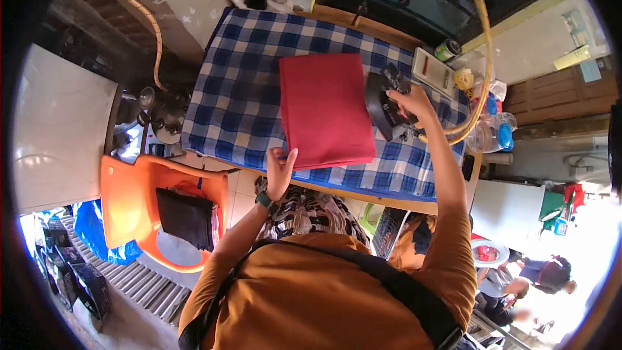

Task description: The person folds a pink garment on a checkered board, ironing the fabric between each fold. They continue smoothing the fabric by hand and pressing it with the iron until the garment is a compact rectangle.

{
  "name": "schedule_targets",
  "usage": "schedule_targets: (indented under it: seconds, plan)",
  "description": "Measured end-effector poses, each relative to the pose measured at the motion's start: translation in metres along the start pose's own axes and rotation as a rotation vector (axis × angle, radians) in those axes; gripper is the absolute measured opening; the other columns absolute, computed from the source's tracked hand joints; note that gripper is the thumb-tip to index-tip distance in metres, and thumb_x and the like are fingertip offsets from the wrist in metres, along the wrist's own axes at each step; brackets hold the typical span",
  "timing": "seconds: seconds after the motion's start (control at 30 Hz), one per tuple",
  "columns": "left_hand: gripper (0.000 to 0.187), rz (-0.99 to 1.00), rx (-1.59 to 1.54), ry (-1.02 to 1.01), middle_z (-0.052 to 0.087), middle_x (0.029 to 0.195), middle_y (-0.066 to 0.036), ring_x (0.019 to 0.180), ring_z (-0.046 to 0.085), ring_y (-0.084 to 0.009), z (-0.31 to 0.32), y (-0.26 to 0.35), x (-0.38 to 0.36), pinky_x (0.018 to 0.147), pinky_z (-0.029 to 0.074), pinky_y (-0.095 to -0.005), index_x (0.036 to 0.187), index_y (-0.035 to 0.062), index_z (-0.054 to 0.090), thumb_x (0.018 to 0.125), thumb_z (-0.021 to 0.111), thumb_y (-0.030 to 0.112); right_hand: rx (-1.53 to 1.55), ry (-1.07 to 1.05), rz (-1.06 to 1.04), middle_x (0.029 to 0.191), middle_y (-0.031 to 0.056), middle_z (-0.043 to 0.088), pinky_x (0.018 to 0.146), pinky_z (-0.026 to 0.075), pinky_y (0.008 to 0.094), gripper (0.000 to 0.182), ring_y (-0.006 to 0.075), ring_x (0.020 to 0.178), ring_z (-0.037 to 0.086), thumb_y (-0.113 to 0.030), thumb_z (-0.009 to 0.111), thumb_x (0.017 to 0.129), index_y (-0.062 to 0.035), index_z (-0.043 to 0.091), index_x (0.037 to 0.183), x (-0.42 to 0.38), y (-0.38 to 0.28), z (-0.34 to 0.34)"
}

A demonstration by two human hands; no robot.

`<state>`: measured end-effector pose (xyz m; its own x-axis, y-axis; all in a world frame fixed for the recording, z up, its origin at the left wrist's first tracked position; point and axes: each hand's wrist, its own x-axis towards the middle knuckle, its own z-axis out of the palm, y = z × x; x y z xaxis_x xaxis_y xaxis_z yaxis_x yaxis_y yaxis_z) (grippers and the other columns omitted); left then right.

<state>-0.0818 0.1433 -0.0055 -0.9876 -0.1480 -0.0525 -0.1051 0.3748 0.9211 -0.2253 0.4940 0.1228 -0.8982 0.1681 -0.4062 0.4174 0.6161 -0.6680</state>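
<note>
A folded red cloth (327,109) lies flat on a table covered with blue and white checked fabric (243,91). My right hand (413,104) is closed round the handle of a black iron (383,107), which stands at the cloth's right edge. At the near left corner of the red cloth is my left hand (280,174), its thumb and fingers apart. The fingertips are at or very near the cloth's edge; firm contact cannot be made out.
A yellow hose (484,45) arches over the table's right side. Beyond the iron lie a white tray (433,72), a can (447,50) and plastic jars (495,133). An orange chair (129,204) holding a black folded item (186,217) stands at left. People (541,275) are at far right.
</note>
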Motion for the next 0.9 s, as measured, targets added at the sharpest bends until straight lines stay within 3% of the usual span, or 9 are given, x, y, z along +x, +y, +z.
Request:
schedule_targets:
  seconds: [0.03,0.07,0.23,0.37,0.43,0.57,0.7,0.83,0.9]
  plan:
    - [0.038,-0.263,-0.175,-0.203,0.054,0.073,-0.01,0.064,0.049,-0.0175,-0.005,0.0,0.004,0.059,0.041,-0.0319,0.087,-0.0026,0.056,0.086,0.068,0.034,0.091,-0.131,-0.049,0.055,0.0046,0.056,0.04,0.042,0.0276,0.031,0.013,0.043,0.054,-0.028,0.074,0.077,-0.0012,0.058,0.081,0.004,-0.006,0.003]
    - [0.041,-0.11,-0.102,-0.177,0.048,0.057,-0.004,0.053,0.044,-0.0125,0.002,-0.014,0.004,0.052,0.038,-0.0289,0.082,-0.0022,0.057,0.086,0.068,0.037,0.044,-0.151,-0.084,0.057,0.0059,0.06,0.042,0.045,0.0309,0.034,0.0145,0.042,0.057,-0.034,0.072,0.076,-0.0034,0.06,0.069,0.008,-0.018,0.02]
    - [0.032,-0.036,0.04,-0.237,0.059,0.083,-0.015,0.08,0.055,-0.0275,0.001,-0.045,0.005,0.072,0.044,-0.038,0.084,0.0004,0.062,0.084,0.069,0.031,-0.041,-0.215,-0.138,0.047,0.0095,0.056,0.048,0.046,0.0336,0.042,0.0193,0.044,0.058,-0.037,0.069,0.07,0.0005,0.057,0.055,0.058,-0.085,0.106]
    - [0.029,-0.056,-0.058,-0.215,0.06,0.086,-0.015,0.083,0.058,-0.0261,-0.001,-0.04,0.002,0.072,0.046,-0.0359,0.085,0.0001,0.062,0.084,0.069,0.028,-0.089,-0.185,-0.077,0.049,0.007,0.054,0.042,0.042,0.0325,0.04,0.0174,0.04,0.053,-0.035,0.069,0.07,-0.0008,0.055,0.056,0.112,-0.132,0.126]
    - [0.028,-0.033,-0.083,-0.235,0.06,0.089,-0.015,0.081,0.06,-0.0264,0.0,-0.052,-0.002,0.072,0.047,-0.0348,0.087,-0.0006,0.06,0.084,0.07,0.025,-0.214,-0.263,-0.282,0.051,0.0126,0.058,0.045,0.046,0.0375,0.047,0.0216,0.046,0.058,-0.041,0.066,0.069,0.003,0.056,0.054,0.134,-0.137,0.139]
    - [0.035,-0.11,-0.225,-0.395,0.058,0.095,-0.011,0.079,0.062,-0.0211,-0.013,-0.076,-0.015,0.071,0.051,-0.0301,0.105,-0.0018,0.051,0.082,0.072,0.014,-0.388,-0.501,-0.211,0.051,0.0108,0.057,0.042,0.045,0.0372,0.044,0.0198,0.046,0.058,-0.039,0.066,0.069,0.0014,0.058,0.056,0.102,-0.16,0.139]
    - [0.041,-0.276,-0.473,-0.28,0.051,0.107,-0.008,0.09,0.057,-0.0172,-0.059,-0.095,-0.018,0.072,0.052,-0.0278,0.119,0.0091,0.042,0.085,0.064,0.004,-0.468,-0.709,-0.268,0.054,0.0104,0.059,0.043,0.046,0.0339,0.039,0.0154,0.043,0.056,-0.037,0.066,0.068,-0.0001,0.061,0.059,0.031,-0.134,0.143]
    - [0.036,-0.339,-0.634,-0.035,0.052,0.113,-0.009,0.092,0.058,-0.0199,-0.097,-0.118,0.001,0.08,0.051,-0.0334,0.123,0.011,0.04,0.091,0.056,0.008,-0.624,-0.473,-0.75,0.067,0.0195,0.065,0.06,0.053,0.0427,0.032,0.0331,0.062,0.065,-0.034,0.067,0.066,-0.0026,0.068,0.074,-0.055,-0.082,0.149]
    - [0.034,-0.356,-0.604,0.013,0.052,0.113,-0.009,0.095,0.058,-0.0201,-0.096,-0.112,0.011,0.081,0.05,-0.0337,0.123,0.0108,0.04,0.092,0.055,0.01,-0.57,-0.477,-0.624,0.073,0.022,0.065,0.068,0.053,0.0457,0.037,0.0377,0.072,0.065,-0.037,0.069,0.067,-0.0049,0.069,0.086,-0.082,-0.063,0.146]
